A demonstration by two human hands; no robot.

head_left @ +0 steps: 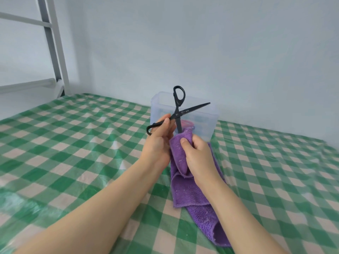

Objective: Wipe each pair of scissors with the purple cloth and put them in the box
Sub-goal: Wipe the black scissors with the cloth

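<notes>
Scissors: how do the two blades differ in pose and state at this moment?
The upper blade points up and right, bare; the lower blade points down, its tip buried in the purple cloth. The right hand grips the cloth round the lower blade; nothing touches the upper blade. Both are black blades of one open pair.

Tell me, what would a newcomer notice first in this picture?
Black scissors, opened wide, stand out at the centre, held by the left hand. The right hand grips a purple cloth around one blade, in front of a clear box on the green checked tablecloth.
</notes>
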